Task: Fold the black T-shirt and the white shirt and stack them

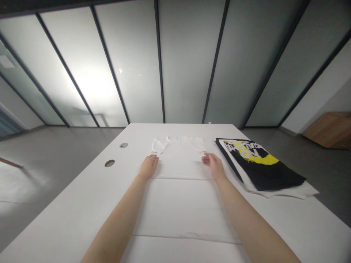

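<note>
A white T-shirt [180, 197] lies spread on the white table, its neck and sleeves at the far end and its body running toward me. Two crosswise creases mark the cloth. At its left edge, just below the crumpled left sleeve [159, 146], my left hand [149, 165] rests low with fingers stretched forward. On the opposite side, near the right sleeve [199, 145], my right hand [214, 164] is turned inward, its fingers apart and slightly bent. I see no cloth gripped in either hand; whether the fingertips touch the shirt is hard to tell.
To the right, a stack of folded garments [263, 173] lies on the table [82, 208], a black one with yellow and white print on top. Two round holes [110, 163] pierce the tabletop at left. Frosted glass panels [186, 65] stand behind the table.
</note>
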The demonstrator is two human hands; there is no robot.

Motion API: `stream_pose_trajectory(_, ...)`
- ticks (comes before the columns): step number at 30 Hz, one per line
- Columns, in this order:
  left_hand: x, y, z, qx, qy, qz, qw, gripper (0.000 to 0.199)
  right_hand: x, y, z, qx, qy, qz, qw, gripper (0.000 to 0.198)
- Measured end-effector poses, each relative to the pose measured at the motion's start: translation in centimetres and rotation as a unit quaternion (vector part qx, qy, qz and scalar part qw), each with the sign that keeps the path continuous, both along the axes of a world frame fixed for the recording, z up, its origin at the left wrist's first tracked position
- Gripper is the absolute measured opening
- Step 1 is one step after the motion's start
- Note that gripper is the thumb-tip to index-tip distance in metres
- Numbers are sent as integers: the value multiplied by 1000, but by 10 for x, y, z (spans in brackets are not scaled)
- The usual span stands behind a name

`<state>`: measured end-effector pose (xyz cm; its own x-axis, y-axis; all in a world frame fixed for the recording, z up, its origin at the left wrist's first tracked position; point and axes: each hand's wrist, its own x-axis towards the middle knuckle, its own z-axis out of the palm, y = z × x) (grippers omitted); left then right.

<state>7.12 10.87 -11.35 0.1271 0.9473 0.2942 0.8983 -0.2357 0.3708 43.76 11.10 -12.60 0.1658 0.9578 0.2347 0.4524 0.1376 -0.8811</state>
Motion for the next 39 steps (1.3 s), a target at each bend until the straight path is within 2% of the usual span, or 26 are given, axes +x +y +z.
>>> stream_pose_trajectory(2,0,-4,8,6,-4,10,1000,38,12,-2,4,4,23,-33,999,81)
stream_pose_trajectory(4,10,-10,17,15,1,6,1000,36,13,-7,10,12,29,-46,998,73)
stream_pose_trajectory(6,29,-22,21,15,25,-16,999,32,0,-14,14,5,-24,-16,1000,59)
stream_pose_trajectory(7,41,-29,21,10,42,-31,999,31,-10,-20,15,-6,-81,12,997,54)
stream_pose_trajectory(9,63,-46,15,-6,78,-55,995,34,-32,-33,14,-42,-237,67,968,50)
stream_pose_trajectory(11,80,-60,6,-28,111,-70,991,45,-50,-45,11,-83,-369,90,921,55)
stream_pose_trajectory(13,87,-70,-2,-55,131,-76,987,54,-59,-55,9,-114,-437,99,887,60)
stream_pose_trajectory(14,87,-73,-4,-66,136,-77,986,56,-59,-58,8,-121,-450,104,878,62)
stream_pose_trajectory(17,76,-80,-4,-78,137,-85,984,56,-47,-63,7,-113,-451,123,877,62)
stream_pose_trajectory(22,57,-96,0,-88,147,-68,983,55,-24,-67,0,-69,-413,123,900,57)
stream_pose_trajectory(27,57,-101,-1,-81,163,-33,983,57,-26,-70,-2,-54,-401,100,909,52)
stream_pose_trajectory(33,60,-97,-4,-76,171,-26,982,60,-40,-76,7,-81,-436,123,888,56)
stream_pose_trajectory(39,62,-88,-4,-80,187,-20,979,65,-50,-70,11,-115,-469,113,868,63)
